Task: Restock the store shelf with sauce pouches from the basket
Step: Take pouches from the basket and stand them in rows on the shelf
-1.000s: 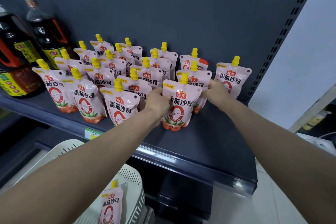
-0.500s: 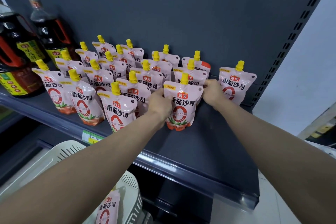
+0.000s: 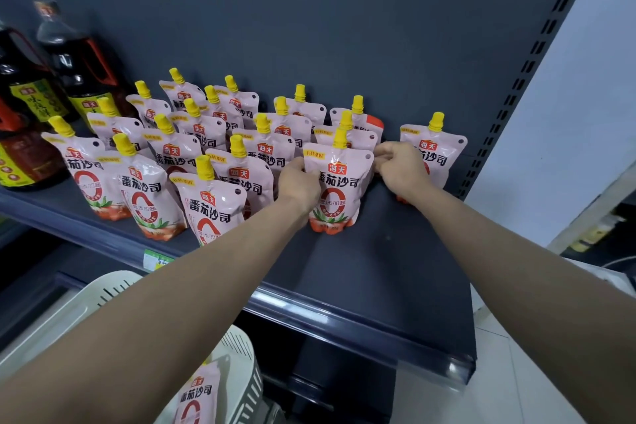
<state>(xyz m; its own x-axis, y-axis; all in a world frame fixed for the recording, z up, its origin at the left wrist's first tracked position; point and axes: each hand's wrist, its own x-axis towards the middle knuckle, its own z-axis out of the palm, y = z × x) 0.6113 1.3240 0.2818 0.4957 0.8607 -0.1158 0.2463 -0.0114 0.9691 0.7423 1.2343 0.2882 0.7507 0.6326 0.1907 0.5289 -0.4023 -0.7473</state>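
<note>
Several pink sauce pouches with yellow caps stand in rows on the dark shelf (image 3: 389, 272). One front pouch (image 3: 339, 186) stands upright between my hands. My left hand (image 3: 298, 182) grips its left edge and my right hand (image 3: 399, 167) pinches its upper right corner. Another pouch (image 3: 438, 148) stands alone to the right, partly behind my right hand. Below the shelf, a white basket (image 3: 113, 289) holds one more pouch (image 3: 198, 396).
Dark sauce bottles (image 3: 72, 69) stand at the shelf's left end. A perforated upright (image 3: 537, 55) bounds the shelf on the right. A green price tag (image 3: 156, 260) sits on the shelf's front rail. Bare shelf surface lies in front of the held pouch.
Both hands stay on the front pouch, which has shifted slightly back toward the row behind it. The camera has moved a little.
</note>
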